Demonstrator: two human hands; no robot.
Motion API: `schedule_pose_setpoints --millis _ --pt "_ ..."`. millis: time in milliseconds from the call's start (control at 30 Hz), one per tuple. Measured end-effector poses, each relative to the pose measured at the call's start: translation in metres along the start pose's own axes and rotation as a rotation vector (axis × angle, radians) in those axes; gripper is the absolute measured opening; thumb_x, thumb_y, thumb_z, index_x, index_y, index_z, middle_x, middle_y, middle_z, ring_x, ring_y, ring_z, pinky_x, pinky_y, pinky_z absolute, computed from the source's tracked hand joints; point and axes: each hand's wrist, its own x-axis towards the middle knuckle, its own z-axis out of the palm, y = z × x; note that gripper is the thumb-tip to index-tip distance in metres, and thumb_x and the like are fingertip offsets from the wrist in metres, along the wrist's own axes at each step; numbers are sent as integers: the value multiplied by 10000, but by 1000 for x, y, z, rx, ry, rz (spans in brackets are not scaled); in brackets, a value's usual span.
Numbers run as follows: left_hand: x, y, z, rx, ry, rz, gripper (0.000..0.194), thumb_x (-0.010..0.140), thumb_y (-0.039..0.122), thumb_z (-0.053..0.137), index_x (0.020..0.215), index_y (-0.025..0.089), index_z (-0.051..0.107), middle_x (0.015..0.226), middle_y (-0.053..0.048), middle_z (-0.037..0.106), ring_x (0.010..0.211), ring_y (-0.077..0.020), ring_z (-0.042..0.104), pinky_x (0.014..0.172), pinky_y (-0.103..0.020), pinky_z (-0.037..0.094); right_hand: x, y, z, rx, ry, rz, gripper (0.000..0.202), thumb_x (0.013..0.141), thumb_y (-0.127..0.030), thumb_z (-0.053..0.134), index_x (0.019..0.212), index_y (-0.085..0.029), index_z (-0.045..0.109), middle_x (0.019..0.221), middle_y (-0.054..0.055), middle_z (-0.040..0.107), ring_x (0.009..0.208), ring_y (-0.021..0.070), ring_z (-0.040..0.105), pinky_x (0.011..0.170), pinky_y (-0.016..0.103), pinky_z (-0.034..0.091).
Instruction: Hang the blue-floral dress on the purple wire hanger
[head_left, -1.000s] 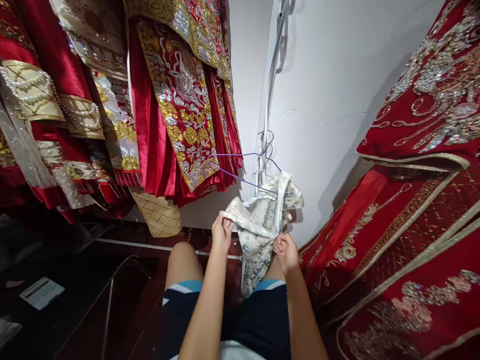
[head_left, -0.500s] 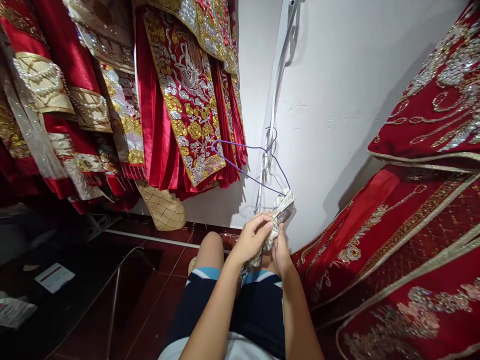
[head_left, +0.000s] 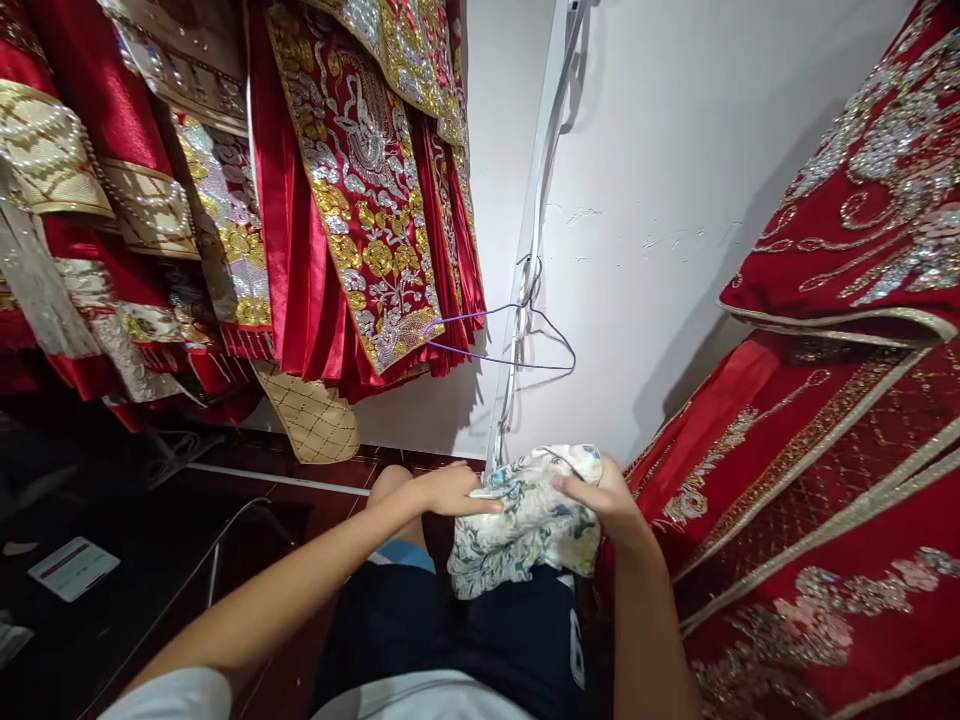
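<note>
Between my hands, just above my lap, hangs a crumpled white cloth (head_left: 525,530) with a green and blue floral print; what kind of garment or piece it is, I cannot make out. My left hand (head_left: 456,492) grips its upper left edge, with the fingers partly folded behind it. At the upper right corner my right hand (head_left: 611,500) pinches it with the thumb on top. Beyond the cloth, a thin purple wire hanger (head_left: 501,362) hangs bare by its hook against the white wall, touching neither hand.
Red embroidered garments (head_left: 367,220) hang at the left, and a beaded red dress (head_left: 810,420) spreads along the right. A white strip (head_left: 536,200) runs up the wall (head_left: 637,150). At lower left, a flat white and red item (head_left: 73,570) lies on a black surface (head_left: 135,640).
The cloth has come away from the hanger and is spread wider, nearer my lap. My hands have moved apart, and the hanger has swung level.
</note>
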Motion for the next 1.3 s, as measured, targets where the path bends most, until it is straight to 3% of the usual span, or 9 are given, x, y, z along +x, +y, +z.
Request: schedule_pose_setpoints --millis 167,300,467,567,800,967,1100,1200,1300 --pt "-47 -46 -49 295 92 -267 428 884 560 560 844 170 730 964 -139 723 1059 -325 582 988 -483 376 67 -18 -16 -367 99 -276 232 624 -317 764 777 -162 684 774 58 704 721 221 629 663 321 496" --pt "-65 -49 -88 351 288 -325 395 921 497 503 908 202 765 1283 -118 675 1201 -355 493 1008 -511 361 138 -21 -9 -393 176 -472 380 653 -289 674 1013 -173 711 1056 101 726 900 233 642 834 350 496" --pt "-60 -39 -107 282 419 -359 512 967 515 382 789 188 733 1415 -90 585 1254 -358 448 1017 -544 388 194 -8 0 -445 184 -287 186 698 -357 574 702 -183 641 786 57 695 759 201 581 743 326 469" --pt "-52 -38 -109 211 508 -320 518 973 480 357 731 172 696 1290 -111 634 1229 -331 459 1038 -510 401 196 -2 -8 -466 254 -222 232 681 -391 573 556 -206 510 529 -7 512 601 160 461 606 295 391" --pt "-19 -29 -132 50 758 -140 376 951 345 339 709 179 575 848 -80 636 871 -230 584 926 -416 459 170 -23 -38 -457 356 -286 256 648 -391 620 548 -219 457 500 -49 408 548 122 376 544 270 322" --pt "26 -6 -167 65 914 -157 266 934 276 369 829 174 591 911 -99 662 916 -254 604 877 -396 470 156 -31 -22 -432 347 -304 273 650 -397 592 529 -228 416 481 -50 381 515 114 355 511 270 295" --pt "53 17 -186 158 859 -22 240 928 275 463 1079 165 614 1002 -105 686 946 -255 629 886 -379 482 148 -24 -6 -396 279 -307 283 708 -437 573 568 -231 438 500 -28 429 537 133 379 526 275 333" --pt "57 20 -192 160 849 -27 409 923 203 464 1327 163 521 1074 -111 701 962 -243 652 882 -362 492 147 -23 -14 -421 305 -381 213 734 -423 575 726 -210 581 673 35 610 644 180 506 621 294 433" --pt "55 14 -193 231 847 -59 390 937 176 425 1295 176 582 1226 -113 676 1109 -254 626 962 -364 472 155 -28 -44 -437 513 -477 491 703 -398 637 1143 -180 636 998 97 694 793 207 584 785 343 491"
